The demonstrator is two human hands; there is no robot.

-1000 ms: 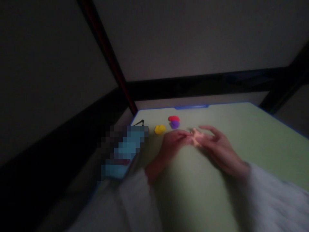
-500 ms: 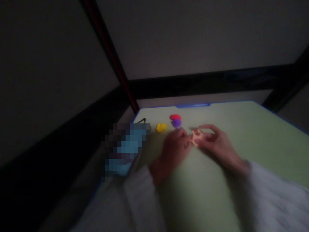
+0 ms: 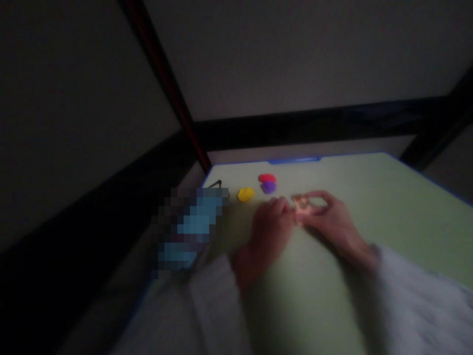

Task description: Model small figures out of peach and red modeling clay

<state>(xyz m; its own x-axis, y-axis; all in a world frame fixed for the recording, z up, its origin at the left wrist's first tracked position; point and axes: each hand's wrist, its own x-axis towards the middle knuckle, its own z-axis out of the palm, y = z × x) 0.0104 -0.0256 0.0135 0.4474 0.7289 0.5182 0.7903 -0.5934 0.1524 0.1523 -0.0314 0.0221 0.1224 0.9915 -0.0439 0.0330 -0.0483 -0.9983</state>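
Both my hands meet over a pale orange piece of modelling clay [image 3: 302, 207], irregular in outline and lobed, near the middle of the table. My right hand [image 3: 334, 217] pinches its right side, thumb below and forefinger arched above. My left hand [image 3: 271, 224] is curled, its fingertips gripping the left edge of the same piece. Blur hides the finer detail of the clay and fingertips. Beyond my left hand lie a yellow clay lump [image 3: 246, 194], a purple lump [image 3: 269, 187] and a red lump [image 3: 267, 178], the last two touching.
The pale green table [image 3: 399, 212] has a blue edge and a blue handle-like strip [image 3: 294, 160] at its far side. A pixelated light-blue item [image 3: 199, 217] lies along the left edge, with a thin dark piece [image 3: 216, 184] sticking out. Dark walls stand behind.
My right thumb and fingers have shifted slightly on the orange clay, and its visible outline differs. My left hand stays at its edge. The other lumps have not moved on the table.
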